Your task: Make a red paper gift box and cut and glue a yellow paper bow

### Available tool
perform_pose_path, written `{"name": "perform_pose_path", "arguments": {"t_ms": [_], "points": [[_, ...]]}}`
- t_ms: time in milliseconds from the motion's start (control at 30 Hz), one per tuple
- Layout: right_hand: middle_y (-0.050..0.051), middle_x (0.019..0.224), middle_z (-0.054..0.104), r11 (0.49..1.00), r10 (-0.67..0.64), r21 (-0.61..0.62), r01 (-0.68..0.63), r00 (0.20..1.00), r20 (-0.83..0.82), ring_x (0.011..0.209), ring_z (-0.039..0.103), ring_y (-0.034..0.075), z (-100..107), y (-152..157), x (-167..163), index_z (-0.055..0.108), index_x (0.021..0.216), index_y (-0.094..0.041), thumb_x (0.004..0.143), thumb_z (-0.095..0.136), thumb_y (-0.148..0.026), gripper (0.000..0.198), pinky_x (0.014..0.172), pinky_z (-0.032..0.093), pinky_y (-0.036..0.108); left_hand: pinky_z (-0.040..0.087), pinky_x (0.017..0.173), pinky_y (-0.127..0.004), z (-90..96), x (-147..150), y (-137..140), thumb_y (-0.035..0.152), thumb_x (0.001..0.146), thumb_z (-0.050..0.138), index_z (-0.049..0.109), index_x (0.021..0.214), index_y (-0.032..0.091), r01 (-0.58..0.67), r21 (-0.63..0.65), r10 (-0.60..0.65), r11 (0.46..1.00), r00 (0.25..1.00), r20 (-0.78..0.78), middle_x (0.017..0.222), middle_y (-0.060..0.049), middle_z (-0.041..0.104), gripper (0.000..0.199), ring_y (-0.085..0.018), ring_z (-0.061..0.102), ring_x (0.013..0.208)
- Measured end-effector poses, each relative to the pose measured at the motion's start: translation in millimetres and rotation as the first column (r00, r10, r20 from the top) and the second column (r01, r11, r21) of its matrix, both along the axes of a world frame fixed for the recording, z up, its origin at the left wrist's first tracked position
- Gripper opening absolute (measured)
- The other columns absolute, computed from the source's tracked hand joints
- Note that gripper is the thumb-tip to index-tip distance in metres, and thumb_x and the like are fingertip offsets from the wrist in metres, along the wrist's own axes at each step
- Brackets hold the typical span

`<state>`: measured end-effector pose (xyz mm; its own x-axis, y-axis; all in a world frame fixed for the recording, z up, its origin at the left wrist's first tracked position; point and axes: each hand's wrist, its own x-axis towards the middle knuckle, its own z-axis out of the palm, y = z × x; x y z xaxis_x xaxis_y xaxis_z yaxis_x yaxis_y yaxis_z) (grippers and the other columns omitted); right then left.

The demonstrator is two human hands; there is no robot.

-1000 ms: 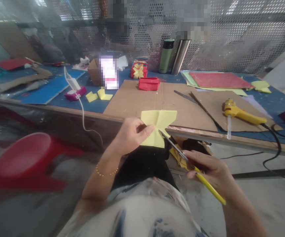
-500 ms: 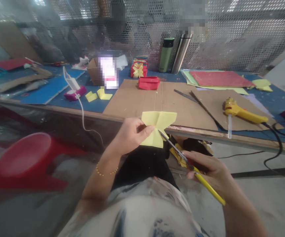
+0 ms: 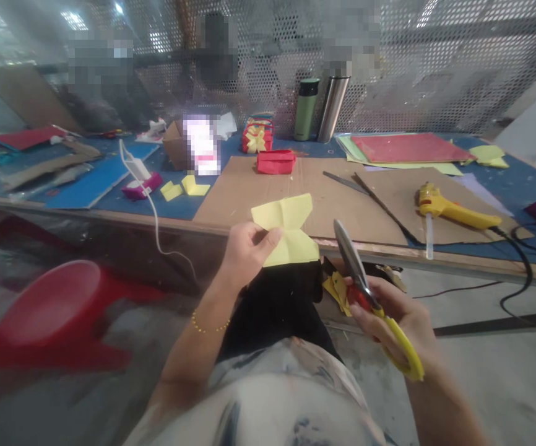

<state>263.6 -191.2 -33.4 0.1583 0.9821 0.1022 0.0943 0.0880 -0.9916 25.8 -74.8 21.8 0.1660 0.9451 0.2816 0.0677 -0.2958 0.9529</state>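
My left hand (image 3: 249, 251) pinches a creased piece of yellow paper (image 3: 291, 248) between thumb and fingers, just over the table's front edge. The paper has a V-shaped notch on its right side. My right hand (image 3: 393, 313) grips scissors (image 3: 354, 260) with yellow and red handles. Their blades point up and away, apart from the paper, and look closed together. Beyond the paper lie a folded red paper piece (image 3: 276, 162) and a small red object with a yellow bow (image 3: 257, 137).
A cardboard sheet (image 3: 231, 186) covers the table's middle. To the right rest a yellow glue gun (image 3: 458, 212) with a cord and a red sheet (image 3: 407, 150). Two bottles, one green (image 3: 306, 111), stand behind. Folded yellow pieces (image 3: 194, 186) lie left. A red stool (image 3: 54, 303) stands lower left.
The scissors have come away from the paper to the right and turned upward. The yellow paper has tilted and shifted slightly, its right-hand notch now open to view.
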Motion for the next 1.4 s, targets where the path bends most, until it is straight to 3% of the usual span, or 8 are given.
{"name": "perform_pose_path", "arguments": {"t_ms": [167,367,500,700,867,1067,1200,1400], "points": [[-0.005,0.062,0.056,0.998,-0.063,-0.012,0.062,0.981,-0.183,0.040,0.040,0.007,-2.8,2.9,-17.3,0.071,0.120,-0.021,0.083,0.081,-0.038,0.042,0.034,0.035,0.021,0.058,0.064,-0.030,-2.9,3.5,-1.1,0.044,0.076,0.083,0.077,0.084,0.011,0.003,-0.040,0.000,0.999,0.997,0.074,0.080,-0.010,0.077,0.034,-0.021,0.072,0.071],[-0.005,0.061,0.057,0.997,0.078,0.002,-0.082,0.933,-0.352,0.042,0.048,0.010,-7.5,9.7,-31.7,0.069,0.122,-0.022,0.084,0.080,-0.035,0.041,0.036,0.040,0.024,0.059,0.066,-0.031,-3.7,8.9,-6.4,0.046,0.079,0.081,0.078,0.081,0.012,0.025,-0.030,-0.022,0.999,0.993,0.113,0.079,-0.009,0.077,0.034,-0.020,0.071,0.071],[-0.005,0.058,0.056,0.989,0.129,-0.005,-0.147,0.885,-0.448,0.040,0.048,0.011,-5.9,12.0,-43.7,0.067,0.118,-0.020,0.084,0.079,-0.037,0.041,0.033,0.040,0.024,0.061,0.077,-0.035,-4.0,15.6,-11.2,0.050,0.080,0.081,0.081,0.091,0.014,0.083,-0.037,-0.074,0.996,0.974,0.212,0.085,-0.009,0.078,0.037,-0.022,0.073,0.080],[-0.006,0.055,0.056,0.971,0.188,-0.004,-0.238,0.779,-0.598,0.038,0.048,0.012,1.4,14.8,-58.4,0.065,0.118,-0.019,0.080,0.082,-0.040,0.046,0.034,0.043,0.025,0.057,0.083,-0.034,-7.7,20.8,-12.8,0.048,0.080,0.083,0.080,0.087,0.021,0.144,0.152,-0.184,0.978,0.938,0.294,0.092,-0.007,0.075,0.028,-0.020,0.069,0.089],[0.000,0.079,0.071,0.971,0.195,0.029,-0.237,0.717,-0.669,0.040,0.053,0.010,1.7,7.3,-71.4,0.060,0.135,-0.023,0.083,0.079,-0.040,0.058,0.035,0.048,0.026,0.051,0.074,-0.031,-4.3,16.9,-13.0,0.051,0.083,0.079,0.078,0.068,0.025,0.202,0.411,-0.345,0.889,0.885,0.313,0.079,-0.005,0.063,0.030,-0.017,0.060,0.080],[-0.002,0.069,0.067,0.936,0.268,0.045,-0.348,0.627,-0.732,0.040,0.057,0.015,5.9,7.5,-88.8,0.059,0.137,-0.023,0.080,0.079,-0.053,0.068,0.037,0.049,0.029,0.041,0.061,-0.032,3.0,8.5,-22.4,0.054,0.079,0.082,0.077,0.070,0.027,0.221,0.431,-0.328,0.875,0.925,0.192,0.061,-0.001,0.049,0.029,-0.015,0.048,0.063],[-0.003,0.058,0.064,0.946,0.226,-0.002,-0.325,0.662,-0.715,0.040,0.057,0.018,9.1,13.8,-95.8,0.058,0.139,-0.026,0.079,0.077,-0.057,0.070,0.038,0.049,0.030,0.045,0.067,-0.036,-1.2,9.2,-23.2,0.069,0.075,0.078,0.072,0.062,0.027,0.208,0.438,-0.290,0.875,0.948,0.130,0.057,-0.002,0.050,0.044,-0.018,0.049,0.066],[-0.011,0.044,0.049,0.960,0.190,0.000,-0.281,0.647,-0.738,0.033,0.046,0.012,18.1,16.0,-96.5,0.055,0.142,-0.021,0.074,0.083,-0.048,0.079,0.036,0.046,0.026,0.044,0.069,-0.035,-6.0,12.8,-21.4,0.061,0.074,0.083,0.072,0.061,0.026,0.293,0.483,-0.404,0.825,0.903,0.142,0.056,0.000,0.050,0.039,-0.017,0.050,0.068]]}}
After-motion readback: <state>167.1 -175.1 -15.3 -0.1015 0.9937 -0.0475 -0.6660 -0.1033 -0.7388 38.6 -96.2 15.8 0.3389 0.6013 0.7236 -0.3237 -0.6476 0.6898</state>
